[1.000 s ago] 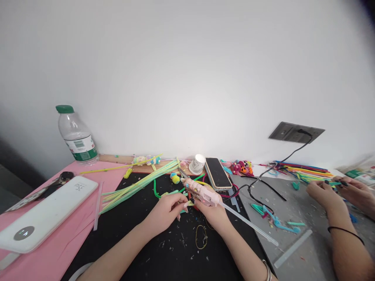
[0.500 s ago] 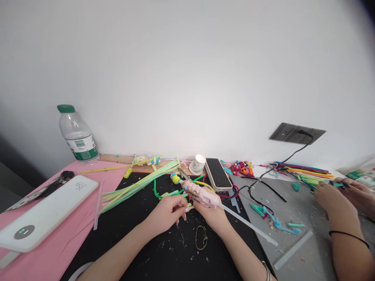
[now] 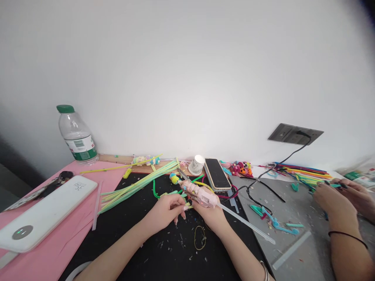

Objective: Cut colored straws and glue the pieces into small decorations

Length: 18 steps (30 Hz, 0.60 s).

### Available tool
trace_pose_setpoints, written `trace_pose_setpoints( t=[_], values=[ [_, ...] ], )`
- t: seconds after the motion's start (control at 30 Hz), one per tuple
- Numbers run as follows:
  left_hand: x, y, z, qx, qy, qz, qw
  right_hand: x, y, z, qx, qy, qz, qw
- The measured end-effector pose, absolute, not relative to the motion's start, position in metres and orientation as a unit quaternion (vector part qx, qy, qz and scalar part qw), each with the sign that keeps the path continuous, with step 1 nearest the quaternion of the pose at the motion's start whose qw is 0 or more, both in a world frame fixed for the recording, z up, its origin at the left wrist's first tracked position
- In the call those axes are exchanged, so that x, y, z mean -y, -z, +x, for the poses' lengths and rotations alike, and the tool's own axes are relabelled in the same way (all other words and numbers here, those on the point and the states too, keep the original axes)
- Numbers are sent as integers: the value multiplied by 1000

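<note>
My right hand [image 3: 211, 215] is wrapped round a pale pink hot glue gun [image 3: 202, 195], its fingers partly hidden under the gun's body. The nozzle points away and to the left, and a long clear glue stick [image 3: 246, 223] sticks out of the back. My left hand [image 3: 164, 212] is closed, thumb and fingertips pinching a small pale yellow and pinkish fuzzy piece [image 3: 187, 207] just left of the gun. Beyond the nozzle lies a small yellow and blue fuzzy piece [image 3: 174, 178]. Green pipe cleaners [image 3: 155, 189] lie behind my left hand.
A bundle of pale pipe cleaners [image 3: 137, 186], a paper cup [image 3: 197, 164] and a phone [image 3: 217, 174] lie along the back. A power bank [image 3: 49, 212] and bottle [image 3: 77, 134] stand left. A black cable [image 3: 258, 179] crosses right, near a co-worker's hands [image 3: 331, 199].
The view has shifted very slightly. Both my hands keep nearly the same place and grip, with the glue gun still beside the small piece.
</note>
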State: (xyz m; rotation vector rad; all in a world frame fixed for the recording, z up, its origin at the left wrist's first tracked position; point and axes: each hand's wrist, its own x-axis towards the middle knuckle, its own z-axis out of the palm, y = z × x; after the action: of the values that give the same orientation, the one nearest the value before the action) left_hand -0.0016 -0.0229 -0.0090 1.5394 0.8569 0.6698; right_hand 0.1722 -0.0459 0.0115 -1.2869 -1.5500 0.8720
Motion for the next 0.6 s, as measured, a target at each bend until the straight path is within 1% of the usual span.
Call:
trace_pose_setpoints(
  t=[0.2, 0.43, 0.6],
  values=[
    [25, 12, -5, -380, -258, 695, 553, 46, -16, 170, 642, -346, -526, 437],
    [29, -1, -7, -373, -207, 734, 529, 49, -14, 172, 669, -351, -507, 415],
    [30, -2, -9, -373, -207, 735, 528, 48, -14, 172, 666, -353, -512, 412]
  ],
)
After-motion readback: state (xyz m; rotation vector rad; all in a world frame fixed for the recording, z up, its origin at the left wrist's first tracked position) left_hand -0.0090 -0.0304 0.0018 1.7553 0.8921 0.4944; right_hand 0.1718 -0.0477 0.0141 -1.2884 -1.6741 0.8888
